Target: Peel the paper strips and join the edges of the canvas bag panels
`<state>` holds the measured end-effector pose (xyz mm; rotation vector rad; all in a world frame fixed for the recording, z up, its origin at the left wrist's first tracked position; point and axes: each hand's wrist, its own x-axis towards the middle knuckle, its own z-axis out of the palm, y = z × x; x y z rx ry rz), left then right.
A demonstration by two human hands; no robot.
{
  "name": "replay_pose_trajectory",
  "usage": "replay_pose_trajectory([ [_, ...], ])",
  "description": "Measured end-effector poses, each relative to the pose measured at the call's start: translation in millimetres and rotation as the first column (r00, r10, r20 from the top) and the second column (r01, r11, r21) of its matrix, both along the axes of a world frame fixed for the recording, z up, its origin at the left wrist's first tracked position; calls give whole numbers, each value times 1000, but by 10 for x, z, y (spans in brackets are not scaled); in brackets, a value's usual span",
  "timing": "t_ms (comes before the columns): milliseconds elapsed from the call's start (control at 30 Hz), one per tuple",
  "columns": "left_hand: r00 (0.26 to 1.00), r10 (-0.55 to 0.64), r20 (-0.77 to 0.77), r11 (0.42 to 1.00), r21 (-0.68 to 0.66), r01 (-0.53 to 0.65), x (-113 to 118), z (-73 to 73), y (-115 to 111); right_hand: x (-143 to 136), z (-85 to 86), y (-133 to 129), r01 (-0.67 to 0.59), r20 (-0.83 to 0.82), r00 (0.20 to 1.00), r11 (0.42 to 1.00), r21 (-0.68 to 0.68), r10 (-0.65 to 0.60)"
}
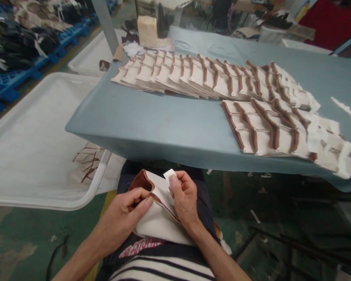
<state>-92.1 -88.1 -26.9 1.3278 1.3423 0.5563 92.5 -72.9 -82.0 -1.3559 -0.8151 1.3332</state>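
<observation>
Across my lap lies a cream fabric piece (156, 224) with brown edging and a brown inner side showing at its far left corner. My left hand (128, 208) pinches the brown edge between thumb and fingers. A small white tab (170, 175) sits between the thumb and fingers of my right hand (185, 195), just above the cream fabric. Whether the tab is paper, tape or cloth, I cannot tell. The lower fingers of the right hand are curled and partly hidden.
Overlapping rows of cream pieces with brown edges (204, 74) cover the back of the blue-grey table (152, 117). A second stack (266, 127) lies at the right front. White plastic tubs (41, 136) stand left. Blue pallets (13, 84) hold dark bundles. Scraps litter the green floor.
</observation>
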Motion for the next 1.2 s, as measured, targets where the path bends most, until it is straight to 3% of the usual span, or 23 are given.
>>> replay_pose_trajectory([
  [100,1000,-7,6,994,111,6,7,39,61,193,260,7,-73,6,997,997,11,73],
  [233,998,-22,64,966,259,5,97,119,200,389,682,-10,-284,74,957,958,44,280],
  [333,993,-68,101,955,293,36,165,182,266,394,855,-13,-332,170,933,941,59,319],
  [533,986,-77,149,964,262,36,220,213,264,329,875,7,-289,423,876,954,78,231],
  [700,985,-49,164,964,267,4,251,218,259,320,850,31,-273,489,850,958,88,197],
  [867,993,-9,116,959,284,-24,277,259,304,283,798,60,-205,597,802,946,250,16],
  [967,996,-1,93,953,300,-27,294,291,349,290,851,63,-199,588,808,923,329,-35],
  [1100,994,8,106,955,293,-39,310,306,384,347,987,44,-209,488,873,924,319,29],
  [1200,992,15,124,954,295,-52,323,308,388,364,1004,43,-228,507,861,923,311,41],
])
